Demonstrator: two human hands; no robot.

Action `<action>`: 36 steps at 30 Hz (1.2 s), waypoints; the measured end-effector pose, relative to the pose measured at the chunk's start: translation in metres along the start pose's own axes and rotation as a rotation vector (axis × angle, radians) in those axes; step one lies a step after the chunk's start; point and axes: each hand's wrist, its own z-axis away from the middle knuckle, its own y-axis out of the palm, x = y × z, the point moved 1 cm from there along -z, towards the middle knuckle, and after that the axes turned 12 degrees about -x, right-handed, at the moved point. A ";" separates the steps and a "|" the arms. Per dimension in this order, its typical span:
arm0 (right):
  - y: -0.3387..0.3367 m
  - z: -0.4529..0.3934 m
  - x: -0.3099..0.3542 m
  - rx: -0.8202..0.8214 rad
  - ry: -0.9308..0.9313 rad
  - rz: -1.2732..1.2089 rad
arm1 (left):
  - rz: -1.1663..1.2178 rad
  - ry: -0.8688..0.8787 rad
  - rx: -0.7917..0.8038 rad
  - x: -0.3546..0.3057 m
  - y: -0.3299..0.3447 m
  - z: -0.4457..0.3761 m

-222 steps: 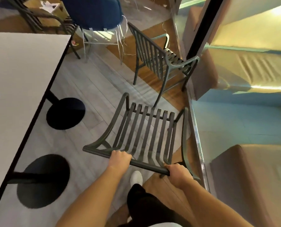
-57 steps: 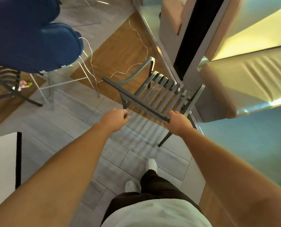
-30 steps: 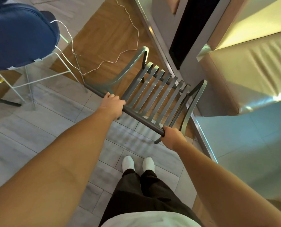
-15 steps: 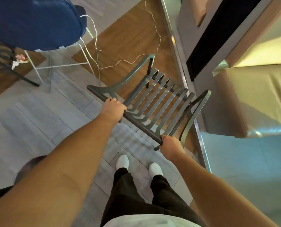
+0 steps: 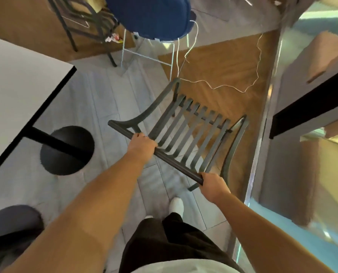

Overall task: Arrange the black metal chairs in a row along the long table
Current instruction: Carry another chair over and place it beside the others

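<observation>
Gripping the top rail of a black chair (image 5: 186, 134), both hands clenched round it: left hand (image 5: 143, 143) near the rail's left end, right hand (image 5: 212, 184) at its right end. Wide spacing looks chosen for steering, so the chair can be turned as well as dragged. Chair seen from above and behind, slats running away from the person, back tipped toward them; can't tell whether all legs touch the floor (image 5: 109, 99). It sits partly on grey tile, partly over the brown strip further out, well apart from the tabletop (image 5: 18, 91).

Tabletop is at left, white with a black edge; only its near corner and right edge are in frame. Two round black bases (image 5: 67, 150) stand on the floor under that edge. Chair is angled, not square to the tabletop edge, seat facing away and right, so it is not in the row yet. Judgement: mid-carry, chair needs swinging left and lining up along the tabletop's right edge.

Blue chair (image 5: 150, 16) with thin white legs stands past the tabletop's corner, ahead of the black chair. White cable (image 5: 223, 86) lies loose on the brown strip just beyond the chair's far legs; could snag a leg if the chair goes forward. One white shoe (image 5: 176, 204) shows just behind the chair.
</observation>
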 end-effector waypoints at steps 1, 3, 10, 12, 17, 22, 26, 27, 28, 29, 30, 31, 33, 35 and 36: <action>0.000 0.003 -0.001 -0.002 -0.007 0.015 | 0.023 -0.019 0.006 -0.002 0.006 0.010; 0.001 0.010 0.002 -0.006 -0.041 0.061 | 0.048 -0.067 0.018 -0.002 0.016 0.034; 0.002 0.039 0.021 0.031 -0.184 0.277 | 0.120 -0.213 0.009 -0.006 0.057 0.123; 0.007 0.049 0.028 0.052 -0.245 0.345 | 0.123 -0.256 0.016 -0.008 0.067 0.148; 0.022 0.069 0.046 0.056 -0.357 0.417 | 0.123 -0.355 0.038 -0.015 0.087 0.210; 0.030 0.076 0.060 0.077 -0.477 0.456 | 0.175 -0.473 0.103 -0.027 0.098 0.259; 0.031 0.072 0.074 0.095 -0.586 0.499 | 0.251 -0.580 0.121 -0.035 0.106 0.288; 0.032 0.070 0.078 0.100 -0.610 0.506 | 0.271 -0.607 0.123 -0.037 0.107 0.294; 0.033 0.068 0.082 0.104 -0.639 0.519 | 0.291 -0.631 0.124 -0.040 0.109 0.300; 0.033 0.066 0.086 0.109 -0.670 0.536 | 0.309 -0.652 0.131 -0.043 0.110 0.305; 0.034 0.063 0.090 0.117 -0.699 0.556 | 0.326 -0.675 0.144 -0.046 0.111 0.309; 0.034 0.061 0.094 0.127 -0.725 0.576 | 0.344 -0.699 0.162 -0.049 0.111 0.313; 0.033 0.057 0.102 0.147 -0.777 0.615 | 0.374 -0.750 0.194 -0.056 0.110 0.319; 0.032 0.052 0.110 0.165 -0.832 0.654 | 0.402 -0.798 0.214 -0.064 0.110 0.323; 0.031 0.049 0.114 0.175 -0.858 0.672 | 0.413 -0.818 0.222 -0.067 0.111 0.325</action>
